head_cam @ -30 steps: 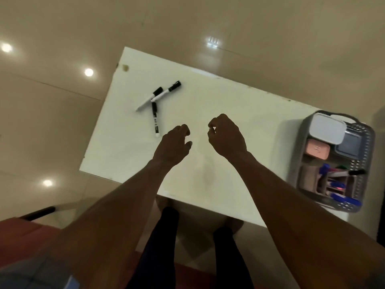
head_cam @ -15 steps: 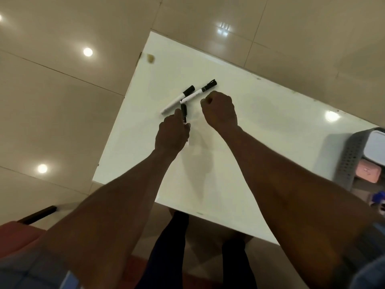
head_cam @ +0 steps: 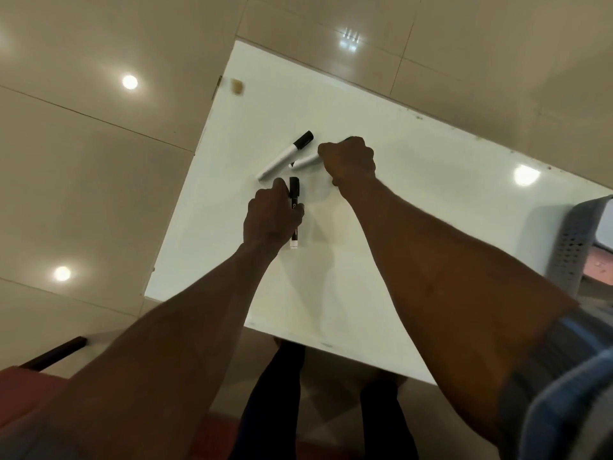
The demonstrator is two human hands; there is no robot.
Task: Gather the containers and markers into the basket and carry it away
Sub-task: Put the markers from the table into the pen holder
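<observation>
Three markers lie near the far left part of the white table [head_cam: 414, 227]. My left hand [head_cam: 270, 217] is closed around a thin black marker [head_cam: 294, 197] that points away from me. My right hand [head_cam: 348, 161] is closed over a white marker [head_cam: 305, 161], whose cap end is hidden under the fist. A third white marker with a black cap [head_cam: 287, 154] lies free just left of it. The grey perforated basket [head_cam: 570, 240] stands at the right edge of view, mostly cut off, with a pink container [head_cam: 600, 263] showing inside.
Glossy beige floor tiles surround the table and reflect ceiling lights. A small brown mark [head_cam: 237, 85] sits at the table's far left corner. A red seat with a dark bar [head_cam: 49, 356] is at the lower left. My legs stand at the table's near edge.
Both hands reached from mid-table to the markers at the far left. The left hand closed on the black marker, the right on a white one. The view shifted left, cutting off the basket.
</observation>
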